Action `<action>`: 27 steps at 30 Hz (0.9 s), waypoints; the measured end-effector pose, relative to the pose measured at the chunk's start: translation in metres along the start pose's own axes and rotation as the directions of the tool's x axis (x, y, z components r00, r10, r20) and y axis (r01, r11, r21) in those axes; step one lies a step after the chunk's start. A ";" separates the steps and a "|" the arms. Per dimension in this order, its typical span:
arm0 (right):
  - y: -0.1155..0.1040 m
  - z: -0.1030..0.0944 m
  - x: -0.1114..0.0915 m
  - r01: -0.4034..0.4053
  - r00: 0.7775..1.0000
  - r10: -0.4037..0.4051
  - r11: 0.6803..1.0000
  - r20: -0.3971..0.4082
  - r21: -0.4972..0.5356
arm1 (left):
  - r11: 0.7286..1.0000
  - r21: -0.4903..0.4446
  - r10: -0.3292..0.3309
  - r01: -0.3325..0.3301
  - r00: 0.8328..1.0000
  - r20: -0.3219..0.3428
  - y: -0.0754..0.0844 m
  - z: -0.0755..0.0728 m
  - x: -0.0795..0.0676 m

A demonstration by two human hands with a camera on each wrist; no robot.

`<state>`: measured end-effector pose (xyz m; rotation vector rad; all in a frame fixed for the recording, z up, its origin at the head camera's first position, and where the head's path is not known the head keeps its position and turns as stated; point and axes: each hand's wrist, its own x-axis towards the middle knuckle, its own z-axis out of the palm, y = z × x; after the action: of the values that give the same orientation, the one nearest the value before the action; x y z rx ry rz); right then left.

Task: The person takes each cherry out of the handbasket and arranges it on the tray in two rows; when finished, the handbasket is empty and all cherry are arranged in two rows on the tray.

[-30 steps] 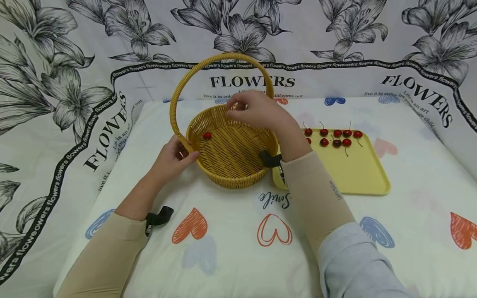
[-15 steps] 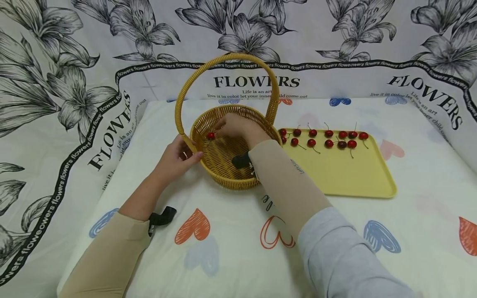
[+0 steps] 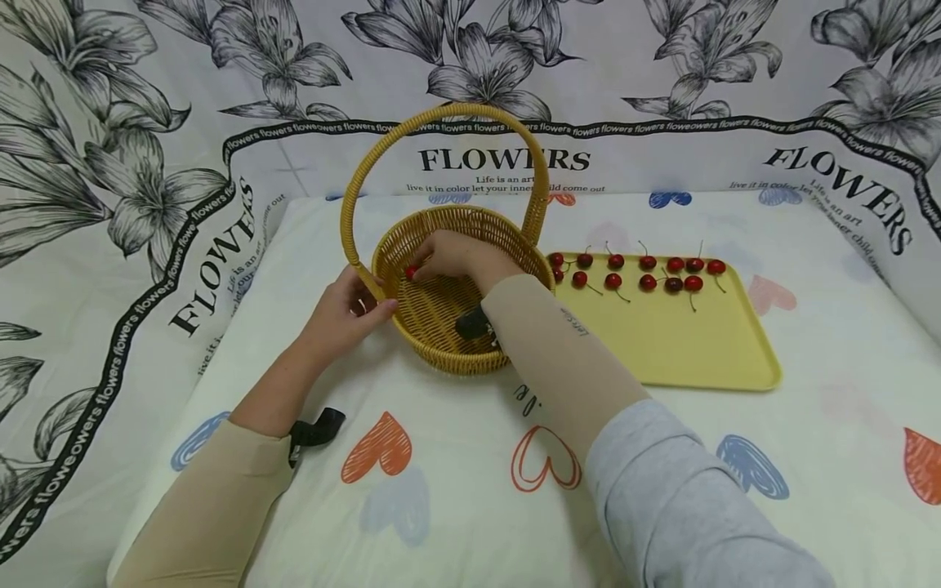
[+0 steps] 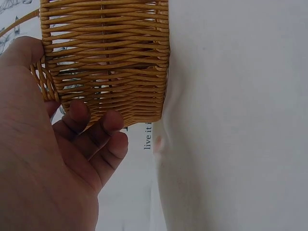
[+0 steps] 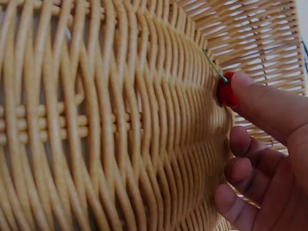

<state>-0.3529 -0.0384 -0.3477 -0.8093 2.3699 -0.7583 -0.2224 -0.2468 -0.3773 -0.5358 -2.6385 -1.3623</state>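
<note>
My left hand (image 3: 349,314) grips the yellow wicker basket (image 3: 470,361) at its left rim, where the tall handle (image 3: 353,196) joins. In the left wrist view, the thumb of the left hand (image 4: 48,130) lies on the rim, with other fingers curled below against the woven side (image 4: 106,53). Inside the basket, my right hand (image 3: 459,253) is at a red cherry (image 3: 410,273) near the left wall. The right wrist view shows the thumb of the right hand (image 5: 274,139) pressed to the cherry (image 5: 226,91), its green stem pointing up and away; the index finger is mostly hidden behind it.
A yellow tray (image 3: 698,347) lies right of the basket, partly behind the right forearm. Along its far side several dark red cherries (image 3: 648,282) with stems sit in two rows. A white cloth (image 3: 456,457) printed with hearts covers the surface.
My right hand has come down from above the basket's back rim into it, then moved slightly left onto the cherry. The left hand keeps its hold on the rim.
</note>
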 end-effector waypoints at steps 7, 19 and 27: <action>-0.002 -0.001 0.000 -0.017 1.000 0.017 0.999 0.007 -0.043 | 1.000 -0.010 -0.003 0.003 1.000 0.000 0.001 0.001 0.000; -0.009 -0.016 -0.021 -0.078 0.997 0.077 0.991 -0.013 -0.112 | 0.999 -0.028 0.042 -0.042 0.999 0.007 0.001 0.002 0.002; -0.029 -0.040 -0.073 0.024 0.994 -0.032 0.997 -0.106 -0.076 | 1.000 -0.006 0.003 -0.003 1.000 -0.005 0.008 0.000 -0.002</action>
<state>-0.3163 0.0040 -0.2796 -0.8534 2.5007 -0.7457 -0.2177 -0.2430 -0.3713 -0.5355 -2.6300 -1.3689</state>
